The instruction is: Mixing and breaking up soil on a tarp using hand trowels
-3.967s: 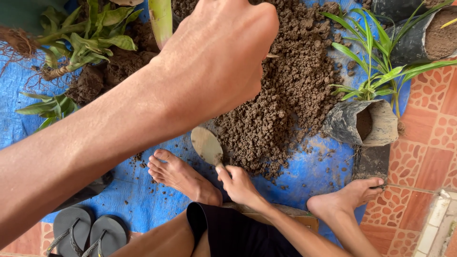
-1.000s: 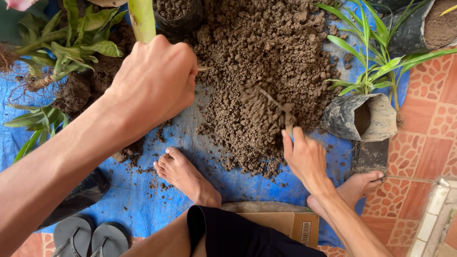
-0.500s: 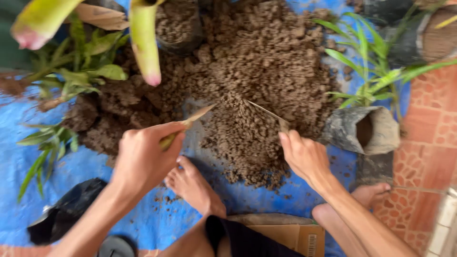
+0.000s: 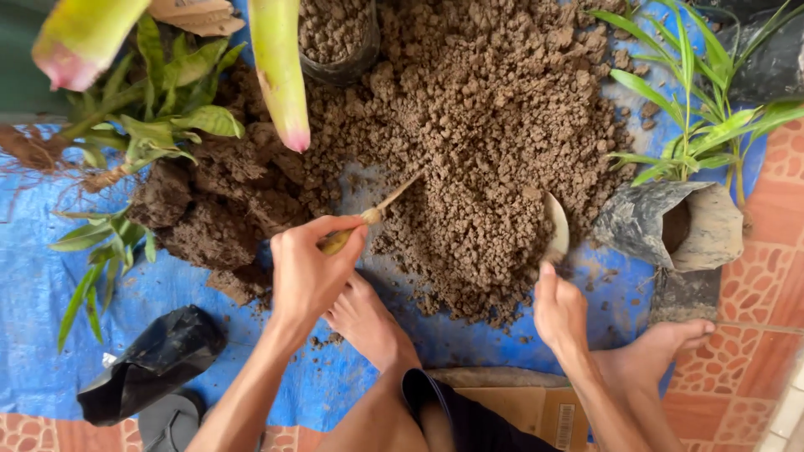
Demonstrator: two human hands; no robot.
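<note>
- The left hand is closed on a thin, pale dry strip of plant, pinched between thumb and fingers; the strip slants up and to the right from the hand, its far end over the near edge of the soil heap.
- The right hand is closed around the handle of a small trowel, whose pale blade stands just above the hand, dug into the right edge of the heap.
- The heap lies just beyond both hands and between them, on a blue tarp.
- A bare foot rests just below the left hand.
- Right of the right hand, a black grow bag lies on its side, with a green-leaved plant above it.
- Far left of the left hand lie uprooted leafy plants and, nearer, a crumpled black bag.
</note>
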